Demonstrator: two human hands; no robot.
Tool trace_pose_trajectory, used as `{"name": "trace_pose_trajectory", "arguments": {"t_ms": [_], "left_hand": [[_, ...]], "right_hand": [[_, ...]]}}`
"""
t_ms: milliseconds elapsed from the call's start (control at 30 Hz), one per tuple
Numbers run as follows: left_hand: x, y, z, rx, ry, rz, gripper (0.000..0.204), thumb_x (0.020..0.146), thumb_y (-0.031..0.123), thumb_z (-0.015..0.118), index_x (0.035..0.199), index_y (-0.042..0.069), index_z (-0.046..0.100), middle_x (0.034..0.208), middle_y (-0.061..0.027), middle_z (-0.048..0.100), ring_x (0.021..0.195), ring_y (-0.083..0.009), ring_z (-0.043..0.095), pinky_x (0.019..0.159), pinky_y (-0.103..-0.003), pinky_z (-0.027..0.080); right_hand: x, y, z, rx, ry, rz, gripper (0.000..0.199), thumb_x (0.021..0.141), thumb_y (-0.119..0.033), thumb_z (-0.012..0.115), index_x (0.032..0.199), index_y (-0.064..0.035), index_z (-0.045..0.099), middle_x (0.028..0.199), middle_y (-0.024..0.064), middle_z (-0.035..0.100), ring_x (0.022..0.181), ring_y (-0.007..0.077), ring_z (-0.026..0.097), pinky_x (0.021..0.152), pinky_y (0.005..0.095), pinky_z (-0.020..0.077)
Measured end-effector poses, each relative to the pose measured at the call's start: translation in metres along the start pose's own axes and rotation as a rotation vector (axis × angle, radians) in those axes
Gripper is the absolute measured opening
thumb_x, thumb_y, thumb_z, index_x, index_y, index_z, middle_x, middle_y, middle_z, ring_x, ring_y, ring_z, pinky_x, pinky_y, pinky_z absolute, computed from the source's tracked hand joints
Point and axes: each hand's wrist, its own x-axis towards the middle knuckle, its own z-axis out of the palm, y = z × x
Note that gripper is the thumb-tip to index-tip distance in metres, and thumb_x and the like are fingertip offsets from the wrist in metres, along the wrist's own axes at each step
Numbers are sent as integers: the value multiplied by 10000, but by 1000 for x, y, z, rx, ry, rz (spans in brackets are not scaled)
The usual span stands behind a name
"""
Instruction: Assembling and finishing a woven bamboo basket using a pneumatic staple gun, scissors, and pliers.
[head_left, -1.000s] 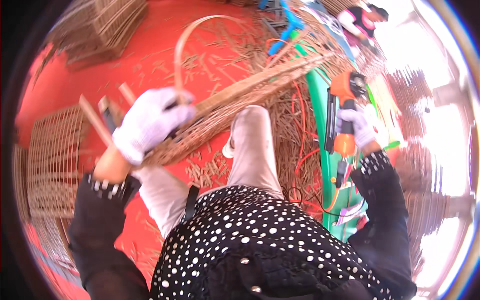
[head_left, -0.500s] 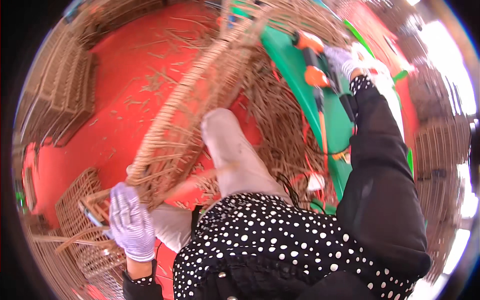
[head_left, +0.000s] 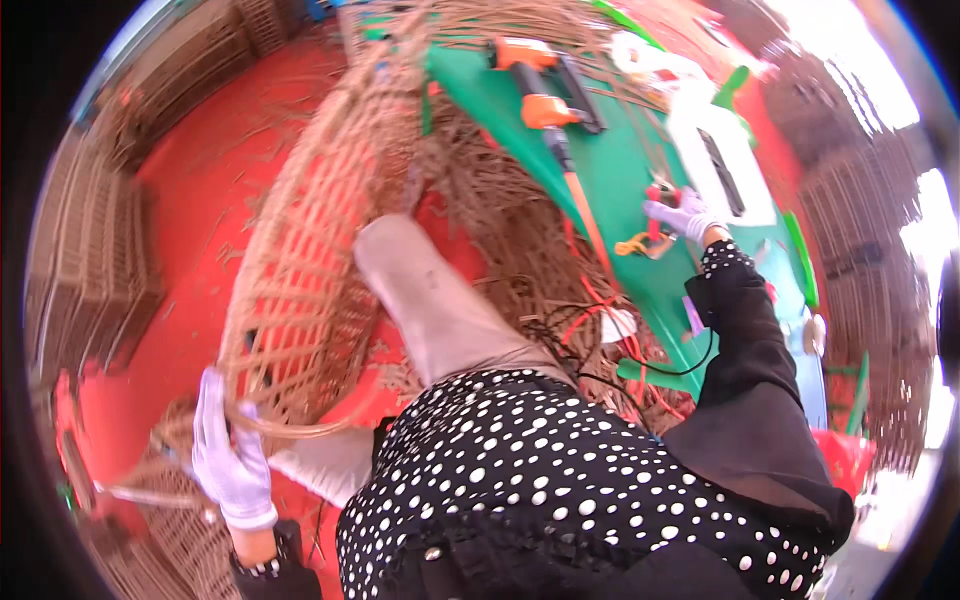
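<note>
A long curved wicker frame [head_left: 285, 260] with an open lattice leans across my left leg. At its lower end my left hand [head_left: 232, 455], in a pale striped glove, rests with fingers stretched along the edge and thumb apart; a bent cane strand [head_left: 300, 430] passes by the thumb. Over the green tabletop [head_left: 610, 150], my gloved right hand [head_left: 685, 215] has its fingers extended beside a red-handled hand tool [head_left: 655, 192] and a yellow-ended tool [head_left: 635, 245]. Whether it touches them is unclear. An orange and black power tool [head_left: 545, 95] with an orange hose lies farther up the table.
A white plastic container [head_left: 720, 160] stands on the table right of my hand. Cut brown strands [head_left: 510, 220] heap below the table's left edge. Stacked woven panels [head_left: 85, 250] stand at far left on the red floor [head_left: 195, 230], and more at right. A black cable [head_left: 660, 370] loops near my lap.
My right hand has let go of the power tool, which now lies on the table, and has come nearer to me. The wicker frame has turned, showing more lattice. My left thumb has spread.
</note>
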Motion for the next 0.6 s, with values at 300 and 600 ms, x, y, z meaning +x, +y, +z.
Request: {"name": "trace_pose_trajectory", "arguments": {"t_ms": [300, 600], "left_hand": [[18, -29, -13, -1149, 95, -460, 385, 888, 322, 528, 1074, -14, 545, 891, -80, 610, 800, -166, 624, 751, -272, 495], [26, -33, -11, -1175, 288, -512, 248, 870, 230, 584, 959, 4, 633, 809, -43, 647, 696, -107, 601, 662, -251, 506]], "right_hand": [[51, -75, -33, -220, 213, -252, 644, 481, -216, 702, 1058, 29, 555, 1070, 229, 560, 1036, 327, 539, 877, 372, 434], [-139, -316, -42, -263, 400, -1674, 625, 647, -173, 656, 1218, -34, 445, 1138, 170, 537, 1056, 328, 516, 908, 383, 413]]}}
